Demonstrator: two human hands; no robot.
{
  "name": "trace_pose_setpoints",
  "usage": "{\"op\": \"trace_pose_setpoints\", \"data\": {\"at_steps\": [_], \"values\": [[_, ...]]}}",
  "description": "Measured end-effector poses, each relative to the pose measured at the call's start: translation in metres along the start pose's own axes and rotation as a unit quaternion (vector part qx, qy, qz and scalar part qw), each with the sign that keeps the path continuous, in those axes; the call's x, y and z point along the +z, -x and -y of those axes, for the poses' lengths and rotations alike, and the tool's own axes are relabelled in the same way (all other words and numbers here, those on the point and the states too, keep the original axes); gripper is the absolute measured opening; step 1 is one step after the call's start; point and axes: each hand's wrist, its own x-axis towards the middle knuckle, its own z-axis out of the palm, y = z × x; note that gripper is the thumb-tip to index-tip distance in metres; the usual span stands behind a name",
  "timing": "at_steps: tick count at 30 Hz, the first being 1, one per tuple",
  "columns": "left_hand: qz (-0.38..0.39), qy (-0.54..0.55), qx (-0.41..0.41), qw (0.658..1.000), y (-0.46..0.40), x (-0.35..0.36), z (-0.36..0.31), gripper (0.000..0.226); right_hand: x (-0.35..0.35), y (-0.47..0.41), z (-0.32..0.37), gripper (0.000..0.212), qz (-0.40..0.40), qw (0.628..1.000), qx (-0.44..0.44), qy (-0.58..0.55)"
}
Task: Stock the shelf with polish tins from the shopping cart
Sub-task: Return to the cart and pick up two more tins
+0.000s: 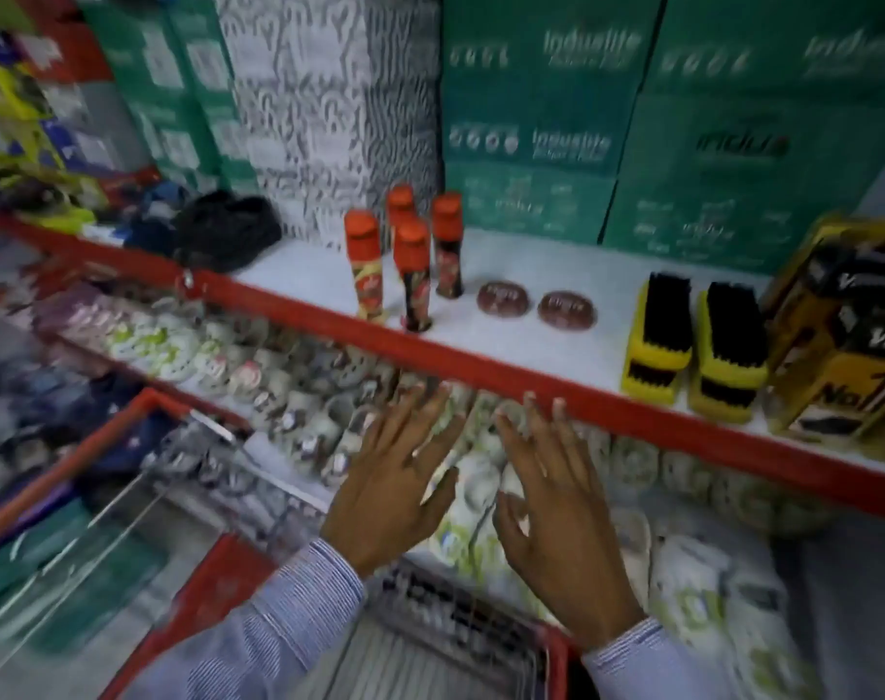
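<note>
Two round dark red polish tins lie flat side by side on the white shelf (556, 265), one (502, 299) to the left of the other (566, 309), just behind the shelf's red front edge (430, 353). My left hand (397, 472) and my right hand (551, 502) hover below that edge, both empty with fingers spread, palms down. Right fingertips reach the red edge. The red-rimmed wire shopping cart (213, 583) is beneath my forearms; its contents are blurred.
Several orange-capped polish bottles (412, 272) stand left of the tins. Two yellow shoe brushes (695, 346) and a yellow box (849, 341) are to the right. Green cartons (683, 133) line the back. A black shoe (226, 229) lies far left. Packed goods (258, 366) fill the lower shelf.
</note>
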Motion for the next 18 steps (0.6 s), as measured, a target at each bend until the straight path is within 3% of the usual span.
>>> {"op": "trace_pose_setpoints", "data": {"at_steps": [5, 9, 13, 18], "values": [[0.191, -0.016, -0.105, 0.976, 0.128, 0.06, 0.001, 0.076, 0.09, 0.082, 0.003, 0.088, 0.134, 0.991, 0.016, -0.018], [0.297, -0.011, -0.16, 0.941, 0.223, 0.116, -0.001, 0.085, 0.169, 0.144, -0.001, 0.097, 0.255, 0.965, 0.064, -0.002], [0.4, -0.008, -0.164, 0.902, 0.297, 0.166, -0.006, 0.088, 0.233, 0.189, 0.002, 0.09, 0.345, 0.928, 0.14, -0.029], [0.503, 0.023, -0.127, 0.855, 0.348, 0.224, -0.004, 0.11, 0.317, 0.24, -0.01, 0.112, 0.486, 0.847, 0.214, 0.015]]}}
